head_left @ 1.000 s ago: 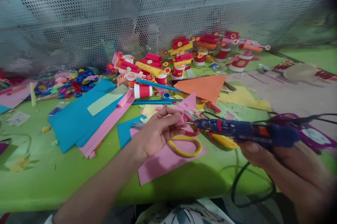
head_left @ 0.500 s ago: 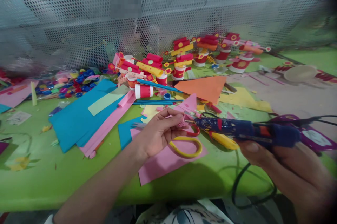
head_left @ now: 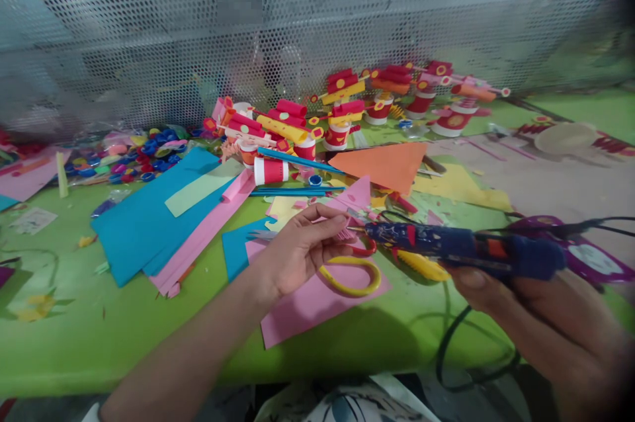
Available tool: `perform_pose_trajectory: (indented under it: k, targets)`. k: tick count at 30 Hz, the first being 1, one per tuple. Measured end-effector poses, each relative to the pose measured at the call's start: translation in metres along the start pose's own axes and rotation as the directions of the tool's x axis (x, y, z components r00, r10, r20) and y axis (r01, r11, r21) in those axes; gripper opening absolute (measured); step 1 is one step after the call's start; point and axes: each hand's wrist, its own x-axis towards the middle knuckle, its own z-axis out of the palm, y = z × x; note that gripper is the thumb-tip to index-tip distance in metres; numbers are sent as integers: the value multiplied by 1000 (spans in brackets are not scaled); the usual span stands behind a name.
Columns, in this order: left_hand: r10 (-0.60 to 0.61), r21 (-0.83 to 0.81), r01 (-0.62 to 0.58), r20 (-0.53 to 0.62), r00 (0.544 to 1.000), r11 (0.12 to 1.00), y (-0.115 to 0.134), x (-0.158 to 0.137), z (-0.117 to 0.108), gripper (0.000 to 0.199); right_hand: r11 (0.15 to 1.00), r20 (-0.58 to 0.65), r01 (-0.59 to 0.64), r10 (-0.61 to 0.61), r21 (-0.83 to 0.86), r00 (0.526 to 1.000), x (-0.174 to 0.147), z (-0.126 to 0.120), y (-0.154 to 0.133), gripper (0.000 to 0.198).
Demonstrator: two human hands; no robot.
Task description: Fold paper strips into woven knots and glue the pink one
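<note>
My left hand (head_left: 305,247) pinches a small pink paper piece (head_left: 343,230) with ridged edges, partly hidden by the fingers. In my right hand (head_left: 536,316) is a dark blue glue gun (head_left: 446,243), its metal nozzle pointing left and right at the pink piece. I cannot tell whether nozzle and paper touch. Below the left hand, scissors with a yellow handle loop (head_left: 357,288) and a partly hidden red one lie on a pink sheet (head_left: 292,323). A yellow piece (head_left: 424,266) lies under the glue gun.
Finished-looking paper-cup models (head_left: 342,124) stand along the perforated metal screen (head_left: 347,5). Blue sheets (head_left: 129,230), an orange sheet (head_left: 384,167) and a tipped red cup (head_left: 271,171) lie on the green table (head_left: 208,349). Bagged coloured caps (head_left: 143,157) sit at left; a black cord (head_left: 441,356) loops by my right hand.
Almost nothing differs. The glue gun's nozzle end has shifted very slightly left, while both hands keep their hold.
</note>
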Motion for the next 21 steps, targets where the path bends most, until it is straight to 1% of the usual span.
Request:
perform_pose_trajectory:
  k: [3, 8, 13, 16, 19, 21]
  targets:
    - [-4, 9, 4, -12, 1000, 1000, 0, 0, 0, 14, 998, 29, 49, -51, 45, 998, 2, -2, 5, 46]
    - [-4, 21, 4, -13, 1000, 1000, 1, -1, 2, 17, 998, 39, 39, -40, 49, 998, 2, -5, 4, 51]
    - [-2, 26, 3, -6, 1000, 1000, 0, -1, 1, 17, 999, 5, 33, -33, 11, 999, 1, -4, 0, 55]
    - [-5, 15, 5, -5, 1000, 1000, -1, -1, 1, 15, 997, 1, 79, -79, -13, 997, 2, -4, 4, 49]
    - [-1, 9, 1, -14, 1000, 1000, 0, -1, 2, 13, 986, 48, 169, -169, 0, 985, 5, -4, 13, 42]
    - [-3, 21, 4, -25, 1000, 1000, 1, 0, 1, 12, 990, 48, 142, -141, -11, 989, 6, -4, 15, 40]
